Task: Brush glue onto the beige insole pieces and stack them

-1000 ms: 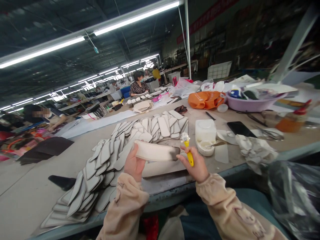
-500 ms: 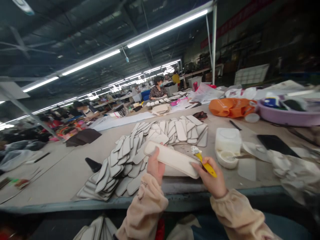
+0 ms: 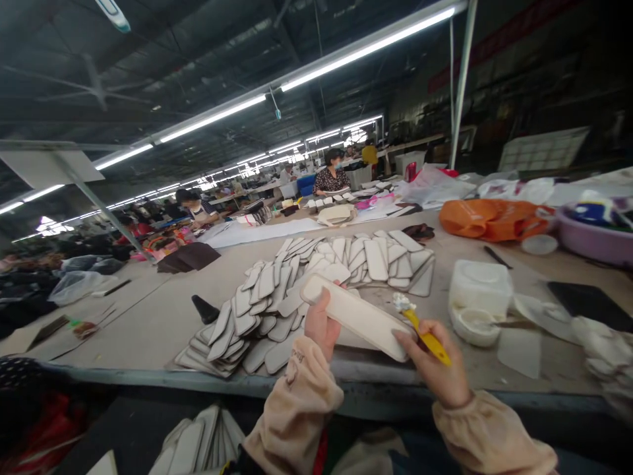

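Note:
A long off-white padded panel with rounded corners (image 3: 353,315) is held above the table edge, tilted down to the right. My left hand (image 3: 324,324) grips its left end, thumb on top and fingers beneath. My right hand (image 3: 442,366) is closed around a yellow-handled brush (image 3: 435,344), and its fingertips also touch the panel's right end. White clumpy matter covers the brush head, which points up and away. Just beyond the panel lies a large curved spread of overlapping similar panels (image 3: 281,280).
To the right stand a white plastic container (image 3: 479,284) and a small white cup (image 3: 475,328). Further back are an orange bag (image 3: 494,219) and a purple basin (image 3: 593,234). More panels (image 3: 192,439) lie below the table edge. Co-workers sit farther off.
The camera view has swung slightly left, so the scene appears shifted right. Both hands keep their holds on the panel and brush, with little change between them.

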Demonstrator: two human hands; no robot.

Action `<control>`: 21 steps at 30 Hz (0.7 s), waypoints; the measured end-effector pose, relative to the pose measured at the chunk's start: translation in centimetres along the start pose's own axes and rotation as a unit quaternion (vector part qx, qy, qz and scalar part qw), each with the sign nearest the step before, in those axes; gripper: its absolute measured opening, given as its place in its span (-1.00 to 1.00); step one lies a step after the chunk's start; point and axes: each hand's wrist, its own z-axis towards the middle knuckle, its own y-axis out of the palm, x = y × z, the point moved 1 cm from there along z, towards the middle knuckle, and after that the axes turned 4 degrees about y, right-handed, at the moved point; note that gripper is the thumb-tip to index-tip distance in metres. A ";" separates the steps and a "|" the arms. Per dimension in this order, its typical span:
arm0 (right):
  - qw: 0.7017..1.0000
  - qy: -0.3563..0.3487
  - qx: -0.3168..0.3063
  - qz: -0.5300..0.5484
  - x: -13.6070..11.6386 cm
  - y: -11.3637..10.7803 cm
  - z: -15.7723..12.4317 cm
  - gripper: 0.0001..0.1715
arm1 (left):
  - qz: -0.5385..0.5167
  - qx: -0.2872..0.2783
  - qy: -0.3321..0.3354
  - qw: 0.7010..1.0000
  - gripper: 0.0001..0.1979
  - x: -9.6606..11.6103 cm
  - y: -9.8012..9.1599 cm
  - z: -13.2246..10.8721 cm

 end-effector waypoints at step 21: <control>0.998 0.003 -0.064 0.020 -0.3 0.4 0.0 -0.67 | -0.001 0.033 -0.032 0.999 -0.74 0.8 -2.5 1.6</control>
